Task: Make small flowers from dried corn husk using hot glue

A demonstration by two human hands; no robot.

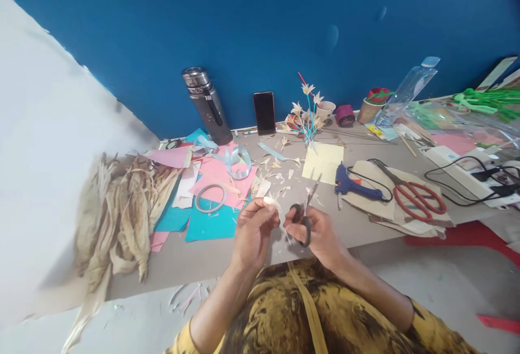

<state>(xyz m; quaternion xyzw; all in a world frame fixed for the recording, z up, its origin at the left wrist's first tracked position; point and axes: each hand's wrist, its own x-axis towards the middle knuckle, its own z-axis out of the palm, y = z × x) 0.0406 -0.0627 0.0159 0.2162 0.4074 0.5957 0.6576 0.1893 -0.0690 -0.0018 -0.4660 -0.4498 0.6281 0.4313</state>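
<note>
My left hand (254,232) pinches a small pale piece of dried husk (271,201) between thumb and fingertips, above the table's front edge. Just to its right, my right hand (319,235) is closed round the black handles of a small pair of scissors (307,208). The scissor blades point up and away, apart from the husk piece. Beyond both hands lie scattered husk scraps (284,175). A yellow paper square (323,162) rests past the scissor tips. Farther back, a bunch of pale husk flowers on blue stems (311,118) stands near the wall.
Dried corn husks (117,218) hang over the table's left end. Coloured papers (213,227), a tape roll (210,198) and ribbon (238,163) lie left. A flask (207,105) and phone (264,113) stand behind. Rightward are a glue gun (353,185), red-handled scissors (418,200) and a power strip (467,172).
</note>
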